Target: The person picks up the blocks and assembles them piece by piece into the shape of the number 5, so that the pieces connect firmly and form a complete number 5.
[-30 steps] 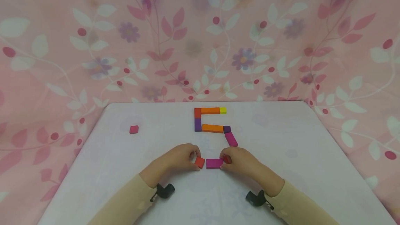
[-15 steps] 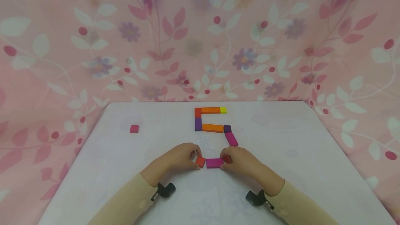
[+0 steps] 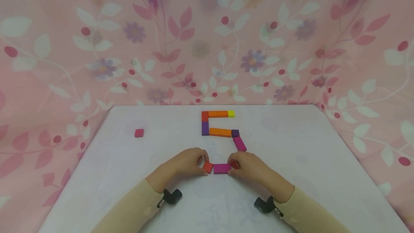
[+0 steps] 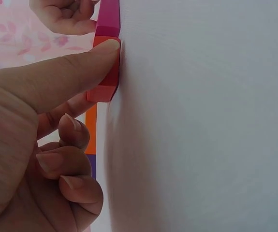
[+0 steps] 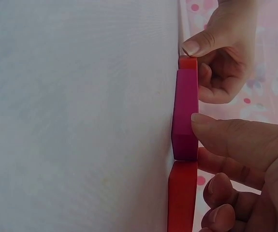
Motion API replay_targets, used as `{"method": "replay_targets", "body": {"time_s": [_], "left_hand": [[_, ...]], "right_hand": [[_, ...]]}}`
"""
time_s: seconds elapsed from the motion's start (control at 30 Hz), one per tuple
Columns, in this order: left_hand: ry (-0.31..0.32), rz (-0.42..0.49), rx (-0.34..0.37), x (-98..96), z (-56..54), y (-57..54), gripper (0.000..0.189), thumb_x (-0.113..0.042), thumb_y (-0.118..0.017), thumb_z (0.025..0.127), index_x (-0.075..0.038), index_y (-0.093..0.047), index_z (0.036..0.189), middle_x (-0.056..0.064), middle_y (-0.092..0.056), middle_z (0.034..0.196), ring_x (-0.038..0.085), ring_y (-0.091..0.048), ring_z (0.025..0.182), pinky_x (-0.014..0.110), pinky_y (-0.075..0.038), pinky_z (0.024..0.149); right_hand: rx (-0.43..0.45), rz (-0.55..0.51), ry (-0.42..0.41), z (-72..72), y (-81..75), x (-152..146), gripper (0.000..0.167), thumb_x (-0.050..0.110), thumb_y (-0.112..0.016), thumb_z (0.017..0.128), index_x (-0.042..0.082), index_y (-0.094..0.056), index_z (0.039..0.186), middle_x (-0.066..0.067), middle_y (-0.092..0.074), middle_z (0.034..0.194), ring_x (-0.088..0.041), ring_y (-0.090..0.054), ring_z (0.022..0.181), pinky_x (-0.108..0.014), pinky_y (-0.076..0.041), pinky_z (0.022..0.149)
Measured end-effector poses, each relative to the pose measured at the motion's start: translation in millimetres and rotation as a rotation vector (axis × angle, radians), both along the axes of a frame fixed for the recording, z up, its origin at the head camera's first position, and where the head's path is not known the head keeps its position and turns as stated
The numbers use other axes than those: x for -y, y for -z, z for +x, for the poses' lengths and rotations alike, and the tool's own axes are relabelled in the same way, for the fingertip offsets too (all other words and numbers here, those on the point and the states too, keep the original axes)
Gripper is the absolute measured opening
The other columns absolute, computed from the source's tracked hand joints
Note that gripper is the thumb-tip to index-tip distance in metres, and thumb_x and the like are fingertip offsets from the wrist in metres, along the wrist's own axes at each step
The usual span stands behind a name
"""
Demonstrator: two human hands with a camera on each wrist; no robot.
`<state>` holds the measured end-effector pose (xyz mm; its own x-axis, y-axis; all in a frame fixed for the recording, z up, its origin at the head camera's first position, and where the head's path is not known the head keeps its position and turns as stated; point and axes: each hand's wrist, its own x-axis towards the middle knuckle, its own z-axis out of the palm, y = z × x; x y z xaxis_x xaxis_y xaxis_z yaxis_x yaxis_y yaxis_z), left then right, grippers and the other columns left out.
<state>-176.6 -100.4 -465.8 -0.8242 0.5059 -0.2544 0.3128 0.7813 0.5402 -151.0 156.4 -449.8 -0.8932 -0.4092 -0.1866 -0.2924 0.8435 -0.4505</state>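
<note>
My left hand (image 3: 189, 161) pinches a small red block (image 3: 208, 167) between thumb and fingers. That block's right end meets a magenta block (image 3: 221, 169) lying lengthwise on the table. My right hand (image 3: 251, 166) grips the magenta block near its right end, the thumb (image 5: 211, 128) on its near side. Past that end, a second red block (image 5: 182, 193) continues the row in the right wrist view; in the head view it is mostly hidden by the right hand. Up close, the left thumb (image 4: 95, 60) lies along the pinched red block.
Beyond the hands, blocks form an angular shape: a yellow cube (image 3: 231, 113), orange bars (image 3: 220, 132), red and purple blocks (image 3: 205, 128), a dark purple cube (image 3: 235, 133) and a slanted magenta block (image 3: 239, 144). A pink cube (image 3: 139, 133) lies apart at left on the white table (image 3: 106, 175).
My left hand has slid its red block slightly right, and the narrow gap to the magenta block has closed. The right hand has stayed in place.
</note>
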Motion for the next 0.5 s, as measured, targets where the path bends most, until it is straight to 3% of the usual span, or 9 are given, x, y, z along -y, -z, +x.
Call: {"method": "replay_targets", "body": {"time_s": [0.5], "left_hand": [[-0.024, -0.008, 0.010, -0.7, 3.7, -2.4, 0.035, -0.039, -0.086, 0.078, -0.032, -0.067, 0.107, -0.010, -0.058, 0.091, 0.013, -0.054, 0.091, 0.031, -0.051, 0.078]], "right_hand": [[0.014, -0.008, 0.005, 0.5, -1.6, 1.2, 0.026, 0.031, -0.086, 0.080, 0.024, -0.071, 0.100, 0.011, -0.056, 0.078, -0.014, -0.054, 0.078, -0.031, -0.048, 0.069]]}}
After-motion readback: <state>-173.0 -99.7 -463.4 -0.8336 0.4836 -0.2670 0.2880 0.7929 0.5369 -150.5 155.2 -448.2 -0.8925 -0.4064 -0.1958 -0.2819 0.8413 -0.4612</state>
